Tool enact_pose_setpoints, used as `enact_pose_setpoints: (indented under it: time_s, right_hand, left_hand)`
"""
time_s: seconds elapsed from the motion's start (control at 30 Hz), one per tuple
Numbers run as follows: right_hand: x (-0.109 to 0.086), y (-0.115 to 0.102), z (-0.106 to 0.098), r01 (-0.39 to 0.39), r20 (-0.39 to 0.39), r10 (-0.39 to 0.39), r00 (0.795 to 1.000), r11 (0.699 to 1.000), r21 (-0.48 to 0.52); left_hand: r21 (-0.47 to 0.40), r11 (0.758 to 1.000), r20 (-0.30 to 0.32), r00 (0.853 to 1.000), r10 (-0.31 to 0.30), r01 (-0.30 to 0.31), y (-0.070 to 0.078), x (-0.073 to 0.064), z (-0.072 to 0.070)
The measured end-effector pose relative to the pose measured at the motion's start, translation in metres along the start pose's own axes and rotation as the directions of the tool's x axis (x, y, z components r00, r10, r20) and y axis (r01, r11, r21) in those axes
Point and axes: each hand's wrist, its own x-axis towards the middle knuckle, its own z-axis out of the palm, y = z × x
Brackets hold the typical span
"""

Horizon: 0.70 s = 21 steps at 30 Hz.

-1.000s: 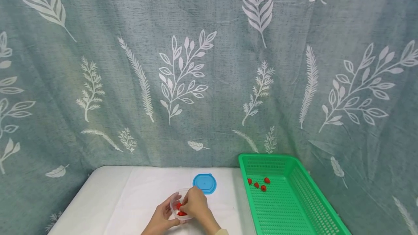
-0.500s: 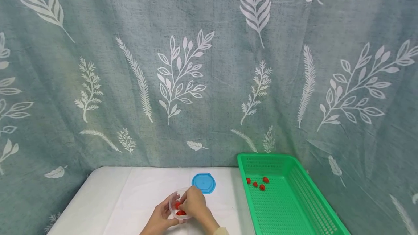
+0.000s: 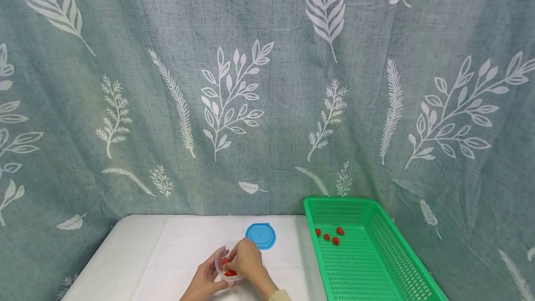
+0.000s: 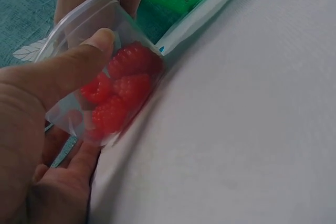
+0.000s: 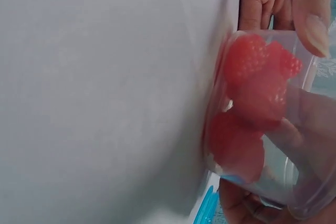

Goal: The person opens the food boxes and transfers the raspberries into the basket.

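My left hand (image 3: 204, 278) grips a clear plastic container (image 3: 219, 271) by its side, thumb on the near wall in the left wrist view. Several red raspberries (image 4: 131, 87) lie in the bottom of it. My right hand (image 3: 249, 260) reaches in over the rim with bent fingers and pinches a raspberry (image 5: 261, 99) inside the container; its fingertips are partly blurred by the plastic. Just behind the hands, a blue lid (image 3: 261, 236) lies flat on the white table.
On the right stands a green perforated basket (image 3: 368, 264) with several raspberries (image 3: 336, 241) near its left wall. A white cloth (image 3: 167, 250) covers the table. Behind it hangs a leaf-patterned curtain (image 3: 284, 152).
My right fingers have shifted slightly to the left among the raspberries inside the container. The left hand keeps its grip, and the lid and basket stay put.
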Motion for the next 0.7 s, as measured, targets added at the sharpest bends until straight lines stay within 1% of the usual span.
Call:
enact_pose_setpoints:
  time_s: [0.13,0.27,0.33,0.43,0.53,0.63,0.7]
  right_hand:
    - [0.0006,0.0014,0.0015,0.021,-0.020,-0.020,1.000,0.999,0.038]
    - [-0.0011,0.0022,0.0014,0.013,-0.023,-0.011,1.000,0.996,0.084]
    - [-0.0010,0.0027,0.0020,0.011,-0.024,-0.009,1.000,0.997,0.079]
    - [0.0002,0.0034,0.0035,0.014,-0.025,-0.012,1.000,0.998,0.063]
    - [0.0015,0.0050,0.0053,0.005,-0.019,-0.004,1.000,0.997,0.081]
    - [0.0023,0.0074,0.0058,-0.014,-0.003,0.015,1.000,0.993,0.116]
    - [0.0021,0.0085,0.0047,-0.028,0.007,0.027,1.000,0.991,0.129]
  left_hand:
    - [0.001,1.000,-0.009,1.000,0.002,-0.002,-0.0019,0.0002,-0.0008]
    - [-0.017,1.000,-0.002,1.000,0.024,-0.024,-0.0033,-0.0005,-0.0010]
    - [-0.025,0.999,0.004,1.000,0.029,-0.028,-0.0033,-0.0012,-0.0010]
    - [-0.027,0.999,0.005,1.000,0.019,-0.019,-0.0028,-0.0020,-0.0010]
    - [-0.016,1.000,-0.006,1.000,0.007,-0.008,-0.0023,-0.0014,-0.0009]
    - [-0.001,1.000,-0.019,1.000,0.008,-0.008,-0.0021,0.0005,-0.0001]
    - [-0.004,1.000,-0.017,1.000,0.012,-0.012,-0.0027,0.0015,0.0008]
